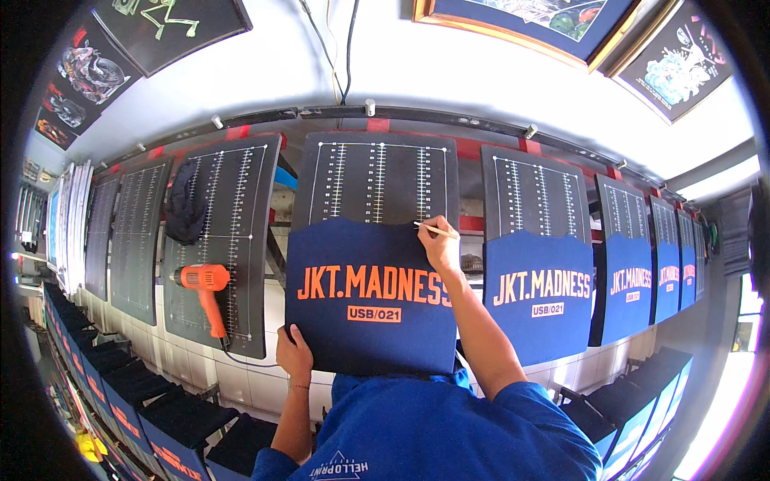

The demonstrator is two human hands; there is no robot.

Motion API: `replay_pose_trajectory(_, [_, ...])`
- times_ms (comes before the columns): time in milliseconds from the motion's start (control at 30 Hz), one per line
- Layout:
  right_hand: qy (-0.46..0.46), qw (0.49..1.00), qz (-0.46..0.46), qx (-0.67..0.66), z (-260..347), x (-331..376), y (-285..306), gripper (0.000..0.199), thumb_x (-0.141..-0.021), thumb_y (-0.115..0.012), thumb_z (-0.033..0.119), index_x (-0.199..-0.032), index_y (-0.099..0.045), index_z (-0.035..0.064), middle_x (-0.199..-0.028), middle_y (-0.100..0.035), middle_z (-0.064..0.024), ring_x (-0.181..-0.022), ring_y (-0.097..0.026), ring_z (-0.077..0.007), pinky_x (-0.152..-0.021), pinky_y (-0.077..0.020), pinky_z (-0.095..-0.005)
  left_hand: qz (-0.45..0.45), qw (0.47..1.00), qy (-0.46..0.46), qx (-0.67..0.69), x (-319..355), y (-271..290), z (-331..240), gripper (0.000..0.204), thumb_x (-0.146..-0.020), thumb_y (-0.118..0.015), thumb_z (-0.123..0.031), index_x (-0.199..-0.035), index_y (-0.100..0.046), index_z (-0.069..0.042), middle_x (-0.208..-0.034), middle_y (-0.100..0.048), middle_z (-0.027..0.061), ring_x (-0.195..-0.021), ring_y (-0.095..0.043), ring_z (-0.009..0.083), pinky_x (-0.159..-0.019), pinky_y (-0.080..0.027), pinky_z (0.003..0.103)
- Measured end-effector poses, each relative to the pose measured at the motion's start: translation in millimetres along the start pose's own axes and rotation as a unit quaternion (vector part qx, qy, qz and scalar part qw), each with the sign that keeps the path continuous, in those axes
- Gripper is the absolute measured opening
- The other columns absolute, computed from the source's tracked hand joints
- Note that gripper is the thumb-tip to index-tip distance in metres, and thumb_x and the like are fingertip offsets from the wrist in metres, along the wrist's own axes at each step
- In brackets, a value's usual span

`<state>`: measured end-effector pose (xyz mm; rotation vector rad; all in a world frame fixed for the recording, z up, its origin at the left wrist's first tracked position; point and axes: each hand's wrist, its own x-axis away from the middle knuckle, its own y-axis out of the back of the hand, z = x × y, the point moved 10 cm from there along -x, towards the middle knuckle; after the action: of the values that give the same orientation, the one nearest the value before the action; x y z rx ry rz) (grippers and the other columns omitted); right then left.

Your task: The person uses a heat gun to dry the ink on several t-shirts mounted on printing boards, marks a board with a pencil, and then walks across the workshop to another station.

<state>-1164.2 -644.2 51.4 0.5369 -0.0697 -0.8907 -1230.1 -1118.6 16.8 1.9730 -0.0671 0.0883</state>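
Observation:
In front of me a dark board (pixel 385 176) with white ruled scales carries a navy fabric piece (pixel 373 244) with orange lettering and an orange label block. My right hand (pixel 439 244) is closed in a pinch around a thin pale stick-like tool (pixel 439 231). The tool's tip is at the fabric's curved upper edge, right of the middle. My left hand (pixel 295 353) is at the board's lower left edge, its thumb along the edge and the other fingers partly hidden.
An orange heat gun (pixel 207 279) lies on the left board (pixel 241 309), below a dark cloth bundle (pixel 186 204). Similar boards with navy printed pieces (pixel 537 321) line the right. More dark-covered boards (pixel 188 413) stand behind me. A metal rail (pixel 417 115) runs along the back.

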Motion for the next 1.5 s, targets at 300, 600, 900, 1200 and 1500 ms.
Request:
replay_pose_trajectory(300, [0.008, 1.000, 0.022, 0.007, 4, 0, -1, 0.010, -0.084, -0.069, 0.010, -0.085, -0.063, 0.0023, -0.076, -0.068, -0.0146, -0.070, -0.067, -0.0254, -0.066, -0.0521, -0.0346, -0.011, 1.000, -0.013, -0.003, -2, -3, 5, 0.038, -0.102, -0.045, -0.036, -0.107, -0.058, -0.001, -0.093, -0.068, 0.0226, -0.083, -0.064, 0.0440, -0.069, -0.048, 0.052])
replay_pose_trajectory(600, [-0.086, 0.942, -0.131, -0.297, -61, 14, 113, 0.013, -0.092, -0.064, 0.012, -0.091, -0.059, 0.0001, -0.084, -0.066, -0.0101, -0.073, -0.063, -0.0151, -0.072, -0.0518, -0.0277, -0.046, 0.999, -0.015, 0.020, 1, 5, -1, 0.038, -0.102, -0.045, -0.037, -0.102, -0.062, -0.003, -0.092, -0.068, 0.0210, -0.084, -0.064, 0.0430, -0.072, -0.048, 0.051])
replay_pose_trajectory(900, [-0.111, 0.943, -0.236, -0.208, -172, 39, 334, 0.015, -0.095, -0.063, 0.014, -0.093, -0.060, -0.0004, -0.083, -0.064, -0.0099, -0.074, -0.063, -0.0134, -0.067, -0.0568, -0.0284, -0.105, 0.993, -0.030, 0.036, 6, -2, 13, 0.043, -0.104, -0.044, -0.035, -0.108, -0.063, 0.002, -0.102, -0.067, 0.0205, -0.094, -0.063, 0.0397, -0.081, -0.048, 0.048])
replay_pose_trajectory(1200, [-0.083, 0.978, -0.155, -0.113, -249, -20, 409, 0.017, -0.088, -0.067, 0.014, -0.088, -0.063, -0.0027, -0.074, -0.067, -0.0092, -0.067, -0.064, -0.0125, -0.062, -0.0521, -0.0273, -0.234, 0.961, 0.063, -0.134, 73, -12, -25, 0.056, -0.103, -0.040, -0.043, -0.141, -0.045, -0.002, -0.150, -0.036, 0.0253, -0.137, -0.037, 0.0421, -0.112, -0.032, 0.053])
replay_pose_trajectory(1500, [-0.081, 0.992, -0.082, -0.057, -262, -35, 398, 0.018, -0.085, -0.068, 0.018, -0.087, -0.066, 0.0003, -0.073, -0.067, -0.0102, -0.068, -0.064, -0.0165, -0.063, -0.0502, -0.0313, -0.217, 0.964, 0.121, -0.093, 169, -64, -85, 0.060, -0.103, -0.039, -0.047, -0.145, -0.042, -0.005, -0.152, -0.034, 0.0246, -0.140, -0.030, 0.0436, -0.115, -0.027, 0.054])
